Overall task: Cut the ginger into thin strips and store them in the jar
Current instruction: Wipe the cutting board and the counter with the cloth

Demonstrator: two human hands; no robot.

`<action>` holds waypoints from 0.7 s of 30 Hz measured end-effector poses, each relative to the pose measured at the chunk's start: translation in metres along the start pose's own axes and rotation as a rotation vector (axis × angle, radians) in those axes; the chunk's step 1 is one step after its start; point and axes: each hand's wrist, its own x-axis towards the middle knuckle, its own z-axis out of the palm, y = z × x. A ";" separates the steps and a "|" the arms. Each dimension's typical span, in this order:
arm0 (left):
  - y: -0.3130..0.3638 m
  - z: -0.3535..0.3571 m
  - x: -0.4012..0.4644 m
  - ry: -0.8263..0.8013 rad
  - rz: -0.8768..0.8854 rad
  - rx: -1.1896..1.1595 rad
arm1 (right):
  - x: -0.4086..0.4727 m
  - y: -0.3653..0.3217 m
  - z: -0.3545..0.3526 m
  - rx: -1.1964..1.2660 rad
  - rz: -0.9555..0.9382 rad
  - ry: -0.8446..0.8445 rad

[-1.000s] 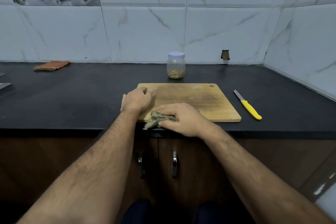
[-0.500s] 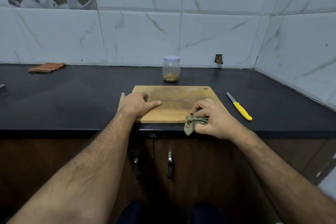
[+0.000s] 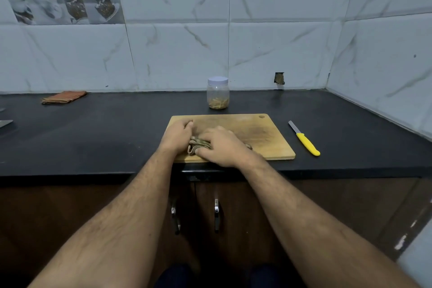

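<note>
A wooden cutting board (image 3: 261,134) lies on the black counter in front of me. Behind it stands a clear jar (image 3: 217,93) with a white lid on and ginger strips at its bottom. A yellow-handled knife (image 3: 305,139) lies on the counter right of the board. My right hand (image 3: 222,146) holds a crumpled olive-green cloth (image 3: 197,145) down on the board's near left part. My left hand (image 3: 177,134) rests on the board's left side, right beside the cloth. No loose ginger shows on the board.
An orange folded cloth (image 3: 64,97) lies far left by the wall. A metal object (image 3: 5,123) pokes in at the left edge. The tiled wall corner closes off the right side. Two cabinet handles (image 3: 217,215) hang below the counter edge.
My right hand has carried the cloth from the board's near right edge leftward, onto the board beside my left hand. My left hand has stayed on the board's left side.
</note>
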 end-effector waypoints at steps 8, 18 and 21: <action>-0.001 0.009 0.002 0.025 0.013 0.193 | -0.042 0.029 -0.047 0.194 0.066 0.102; 0.000 0.010 -0.001 0.013 0.022 0.255 | -0.043 0.060 -0.065 -0.053 0.310 -0.066; 0.000 0.010 -0.002 0.020 0.018 0.215 | -0.047 0.064 -0.085 -0.061 0.412 -0.062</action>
